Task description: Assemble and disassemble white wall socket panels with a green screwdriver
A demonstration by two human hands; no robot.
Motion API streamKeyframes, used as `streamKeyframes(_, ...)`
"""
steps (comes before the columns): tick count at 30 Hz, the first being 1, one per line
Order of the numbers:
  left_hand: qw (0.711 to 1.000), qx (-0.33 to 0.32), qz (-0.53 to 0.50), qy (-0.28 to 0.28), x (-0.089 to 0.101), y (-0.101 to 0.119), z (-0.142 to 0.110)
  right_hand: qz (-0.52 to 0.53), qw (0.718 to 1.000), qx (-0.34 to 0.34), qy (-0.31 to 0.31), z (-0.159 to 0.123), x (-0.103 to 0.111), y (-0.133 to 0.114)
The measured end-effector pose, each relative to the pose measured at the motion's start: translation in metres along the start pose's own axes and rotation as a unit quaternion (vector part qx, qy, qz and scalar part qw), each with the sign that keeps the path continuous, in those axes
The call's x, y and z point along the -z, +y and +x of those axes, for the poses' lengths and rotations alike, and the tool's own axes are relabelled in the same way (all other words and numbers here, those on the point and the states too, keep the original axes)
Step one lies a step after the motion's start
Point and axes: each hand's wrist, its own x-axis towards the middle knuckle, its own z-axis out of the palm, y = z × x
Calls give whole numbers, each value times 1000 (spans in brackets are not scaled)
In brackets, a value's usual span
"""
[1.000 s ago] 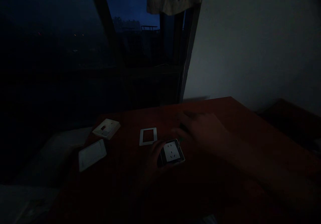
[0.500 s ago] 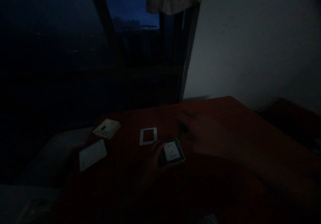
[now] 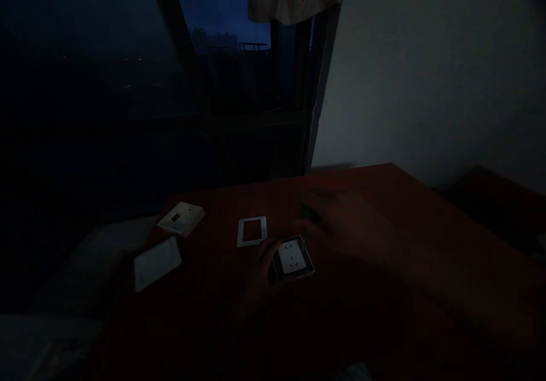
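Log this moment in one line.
left hand: gripping power socket | right hand: holding green-handled screwdriver, shaft at socket's right side | square frame: beyond left hand

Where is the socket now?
In the head view, the socket sits on the table, below and just right of centre, the left hand around its left side.

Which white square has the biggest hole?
The frame beside the socket: its wide opening shows tabletop; the box has a small hole, the plate none visible.
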Motion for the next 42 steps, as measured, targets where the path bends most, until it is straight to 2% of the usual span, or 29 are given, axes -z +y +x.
streamKeyframes(3, 1000, -11, -2, 3, 0, -1, 0, -47, 998, -29, 10, 0, -1, -1)
streamKeyframes(9, 1000, -9, -10, -3, 0, -1, 0, 33, 999, 5, -12, -1, 0, -1)
streamKeyframes(14, 1000, -6, -19, -2, 0, 1, 1, -57, 998, -33, 9, 1, -2, 0)
streamKeyframes(20, 1000, -9, -8, -2, 1, 1, 1, 47, 999, -5, -12, 1, -2, 3)
streamKeyframes(26, 1000, -9, 1, 4, 0, -1, 0, -59, 996, -65, 22, 1, -5, 1)
streamKeyframes(28, 1000, -7, 3, -1, 0, 0, 1, -35, 997, -62, 14, 1, -3, 1)
streamKeyframes(32, 1000, -19, -8, 0, 1, 0, 0, 69, 997, -7, -19, -1, 1, 2)
streamKeyframes(38, 1000, -1, -9, 0, 1, 1, 1, -66, 997, -49, 8, 2, -5, 0)
streamKeyframes(42, 1000, -4, -12, -4, 1, 2, 1, -26, 999, -35, -6, 1, -2, -3)
